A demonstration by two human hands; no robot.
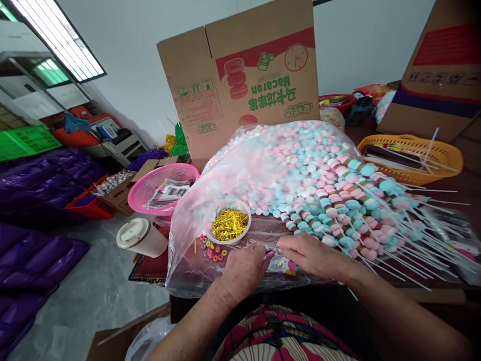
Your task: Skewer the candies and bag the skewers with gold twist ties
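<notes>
Looming beyond right hand point(311, 255): "Macaron" carton point(240, 65)

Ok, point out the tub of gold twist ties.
Head view, left of centre: the tub of gold twist ties sits just beyond the left hand, above the loose coloured rings.

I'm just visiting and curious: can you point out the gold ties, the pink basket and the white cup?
gold ties point(229, 223): head view, middle of the pile in the bowl.
pink basket point(140, 189): head view, its mesh wall.
white cup point(152, 242): head view, its side.
</notes>
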